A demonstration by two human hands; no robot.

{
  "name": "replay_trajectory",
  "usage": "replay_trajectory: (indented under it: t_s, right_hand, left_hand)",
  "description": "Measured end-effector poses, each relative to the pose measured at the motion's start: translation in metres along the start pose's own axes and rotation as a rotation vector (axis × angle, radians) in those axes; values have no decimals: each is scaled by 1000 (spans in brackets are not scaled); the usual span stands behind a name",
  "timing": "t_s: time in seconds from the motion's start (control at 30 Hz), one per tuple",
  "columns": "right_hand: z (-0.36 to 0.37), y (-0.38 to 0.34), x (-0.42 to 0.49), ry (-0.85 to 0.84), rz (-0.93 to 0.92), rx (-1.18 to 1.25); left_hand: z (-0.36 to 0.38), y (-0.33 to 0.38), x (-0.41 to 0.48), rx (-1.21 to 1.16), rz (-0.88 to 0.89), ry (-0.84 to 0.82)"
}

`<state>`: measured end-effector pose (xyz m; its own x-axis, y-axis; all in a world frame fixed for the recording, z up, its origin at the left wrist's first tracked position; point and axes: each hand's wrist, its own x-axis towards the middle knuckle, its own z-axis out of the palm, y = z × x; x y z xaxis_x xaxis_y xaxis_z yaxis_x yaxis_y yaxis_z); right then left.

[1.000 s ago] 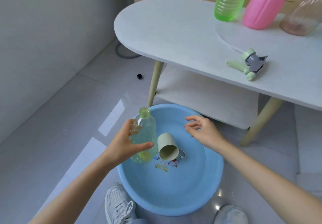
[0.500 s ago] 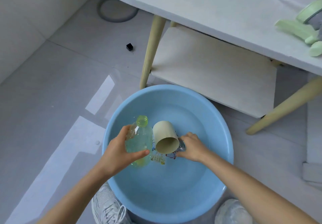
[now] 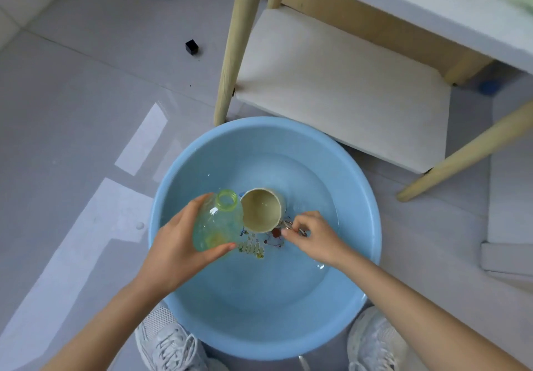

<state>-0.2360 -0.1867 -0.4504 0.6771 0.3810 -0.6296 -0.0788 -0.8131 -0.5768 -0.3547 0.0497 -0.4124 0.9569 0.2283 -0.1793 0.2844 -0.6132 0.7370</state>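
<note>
bottle [image 3: 215,223], clear and greenish with no cap on its mouth, lies tilted in the left grip [image 3: 176,243], whose fingers and thumb are curled around its body. the right grip [image 3: 313,235] pinches the shiny handle of the beige cup [image 3: 261,210], and the cup's open mouth is just beside the bottle neck. both are above the water in the blue basin [image 3: 259,353], which stands on the floor between two white shoes [image 3: 164,344].

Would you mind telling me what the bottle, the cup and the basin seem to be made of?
Bottle: probably clear green-tinted plastic; glossy, see-through wall.
Cup: opaque beige, matte; plastic or ceramic, cannot tell.
Basin: smooth light-blue plastic, judging by its soft, even sheen.
</note>
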Motion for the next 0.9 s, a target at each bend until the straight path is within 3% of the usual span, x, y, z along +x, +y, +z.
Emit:
replay_trajectory:
  t_s: [0.1,0.17,0.27,0.43,0.5,0.73,0.9]
  right_hand:
    - [-4,-5,-6,-87,155,317]
    - [-7,-6,-7,-85,179,355]
    - [-10,-11,-11,110,10,42]
    - [-10,-4,-16,432,-494,-457]
    - [-11,-1,-13,488,-554,-576]
    - [-12,1,-6,557,-473,-577]
    - [-16,-1,-6,536,-253,-209]
  left_hand:
    - [1,-5,-4,21,13,17]
    - [3,-6,-6,33,13,23]
    - [5,-6,-8,37,-1,24]
    - [8,-7,-14,41,-12,26]
    - [7,-6,-14,43,-14,27]
    - [8,-7,-10,58,-10,37]
    - [11,-6,-5,76,3,29]
